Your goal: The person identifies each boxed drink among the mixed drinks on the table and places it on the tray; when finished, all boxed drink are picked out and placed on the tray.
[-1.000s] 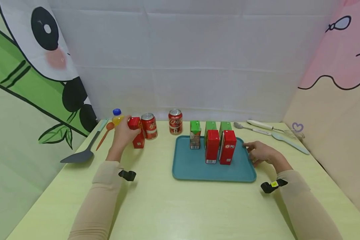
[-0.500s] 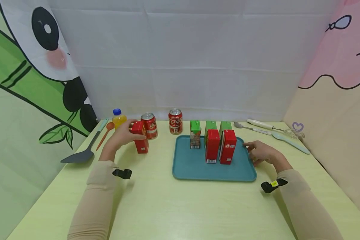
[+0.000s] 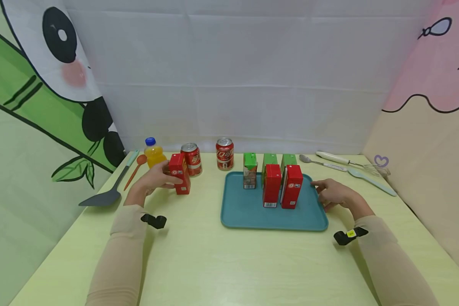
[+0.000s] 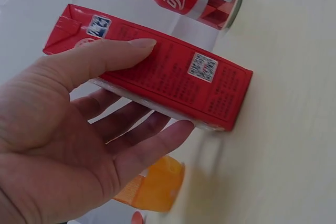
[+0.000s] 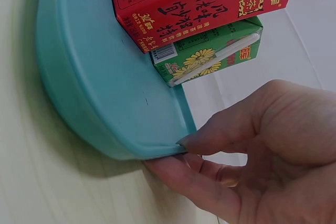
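My left hand (image 3: 151, 180) holds a red drink carton (image 3: 180, 173) upright at the left, in front of a cola can. In the left wrist view the thumb lies across the printed face of this carton (image 4: 173, 74), and the fingers are along its other side. At the right, my right hand (image 3: 333, 194) pinches the rim of a teal tray (image 3: 248, 216). The right wrist view has the thumb on top of the tray's rim (image 5: 105, 129) and fingers under it. Two red cartons (image 3: 271, 187) and several green cartons (image 3: 250, 168) stand on the tray.
Two cola cans (image 3: 225, 155) and an orange juice bottle (image 3: 154, 154) stand along the back. A grey spatula (image 3: 103, 198) and an orange spoon (image 3: 135, 170) lie at left. Back right holds a whisk (image 3: 334, 158), a metal spoon (image 3: 323, 163) and a pale green utensil (image 3: 372, 182).
My left hand has brought the red carton slightly nearer and to the right, and turned lower beside it. The right hand and the tray stay in place.
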Action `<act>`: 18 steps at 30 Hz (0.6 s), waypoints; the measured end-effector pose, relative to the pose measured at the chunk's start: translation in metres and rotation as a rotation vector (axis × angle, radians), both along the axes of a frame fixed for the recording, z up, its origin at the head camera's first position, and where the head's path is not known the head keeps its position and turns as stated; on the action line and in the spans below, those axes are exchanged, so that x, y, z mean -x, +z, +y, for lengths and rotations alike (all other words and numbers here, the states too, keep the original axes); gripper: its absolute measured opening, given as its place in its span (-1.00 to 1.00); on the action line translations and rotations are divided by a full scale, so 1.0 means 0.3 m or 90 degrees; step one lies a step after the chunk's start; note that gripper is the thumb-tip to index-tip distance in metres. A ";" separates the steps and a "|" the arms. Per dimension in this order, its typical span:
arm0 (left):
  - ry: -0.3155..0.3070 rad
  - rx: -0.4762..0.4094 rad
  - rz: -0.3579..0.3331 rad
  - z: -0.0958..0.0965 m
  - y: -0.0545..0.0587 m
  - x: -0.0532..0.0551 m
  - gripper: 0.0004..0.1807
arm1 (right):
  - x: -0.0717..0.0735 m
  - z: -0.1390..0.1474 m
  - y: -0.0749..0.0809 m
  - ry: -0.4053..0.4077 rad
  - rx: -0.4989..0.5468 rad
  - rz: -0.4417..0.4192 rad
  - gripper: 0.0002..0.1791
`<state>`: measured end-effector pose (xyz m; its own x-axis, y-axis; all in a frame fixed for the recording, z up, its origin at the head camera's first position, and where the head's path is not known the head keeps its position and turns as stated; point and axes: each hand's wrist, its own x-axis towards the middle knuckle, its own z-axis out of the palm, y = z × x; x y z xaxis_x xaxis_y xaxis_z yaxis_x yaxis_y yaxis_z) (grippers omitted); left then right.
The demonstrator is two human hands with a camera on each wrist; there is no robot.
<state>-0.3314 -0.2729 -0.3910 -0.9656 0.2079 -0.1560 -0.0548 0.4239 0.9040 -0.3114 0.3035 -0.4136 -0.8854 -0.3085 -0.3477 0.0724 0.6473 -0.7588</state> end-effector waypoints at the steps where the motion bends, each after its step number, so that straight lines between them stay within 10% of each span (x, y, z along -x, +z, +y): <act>1: -0.003 0.000 -0.004 -0.002 -0.006 0.000 -0.13 | 0.001 0.000 -0.001 0.000 0.001 0.001 -0.17; 18: -0.036 0.010 -0.019 -0.021 -0.047 0.009 -0.15 | -0.001 0.000 0.001 0.003 0.007 0.005 -0.16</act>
